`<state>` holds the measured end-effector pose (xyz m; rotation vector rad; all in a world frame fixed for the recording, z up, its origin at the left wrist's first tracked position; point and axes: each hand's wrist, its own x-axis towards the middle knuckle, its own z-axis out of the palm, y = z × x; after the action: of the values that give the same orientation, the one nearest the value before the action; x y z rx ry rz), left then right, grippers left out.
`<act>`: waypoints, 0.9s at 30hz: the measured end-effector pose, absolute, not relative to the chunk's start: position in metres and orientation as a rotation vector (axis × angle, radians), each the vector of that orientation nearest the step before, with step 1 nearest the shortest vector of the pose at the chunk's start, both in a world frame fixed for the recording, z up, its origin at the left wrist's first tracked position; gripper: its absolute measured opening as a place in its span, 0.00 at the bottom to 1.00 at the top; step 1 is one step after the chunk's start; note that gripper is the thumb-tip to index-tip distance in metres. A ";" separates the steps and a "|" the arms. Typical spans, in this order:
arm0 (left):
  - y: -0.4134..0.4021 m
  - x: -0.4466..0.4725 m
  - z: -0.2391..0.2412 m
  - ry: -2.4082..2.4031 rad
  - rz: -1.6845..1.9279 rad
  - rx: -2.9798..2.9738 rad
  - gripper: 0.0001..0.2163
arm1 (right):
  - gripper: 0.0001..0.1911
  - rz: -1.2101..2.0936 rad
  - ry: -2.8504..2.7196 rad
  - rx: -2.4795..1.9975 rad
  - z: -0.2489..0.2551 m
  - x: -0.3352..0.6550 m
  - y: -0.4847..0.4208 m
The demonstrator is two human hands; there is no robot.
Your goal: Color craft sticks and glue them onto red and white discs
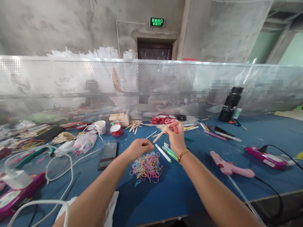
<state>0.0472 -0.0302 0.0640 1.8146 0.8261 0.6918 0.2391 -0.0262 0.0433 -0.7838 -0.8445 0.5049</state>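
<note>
Pinching a wooden stick [159,136] by one end, the right grip [175,136] seems to leave its length unobstructed; a red item [175,129] shows at the same fingers, identity unclear. Left grip [141,147]: fingers curled, contents cannot be told. Just below it, colored bands [148,167] lie heaped on the tabletop [180,197], probably for easy reach. A marker [163,153] lies between the grips. Glue gun [227,167] well right of the right grip, presumably parked aside for working room.
</note>
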 end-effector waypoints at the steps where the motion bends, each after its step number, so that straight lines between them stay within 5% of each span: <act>1: -0.029 0.047 0.064 0.867 0.780 1.829 0.15 | 0.19 0.508 -0.858 -0.785 0.043 0.238 -0.027; 27: -0.038 0.054 0.068 0.843 0.618 1.714 0.14 | 0.19 0.626 -1.037 -0.792 0.041 0.213 -0.034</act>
<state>0.0536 -0.0384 0.0683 1.7141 0.8432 0.6182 0.2127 -0.0338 0.0409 -0.7924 -1.0372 0.6265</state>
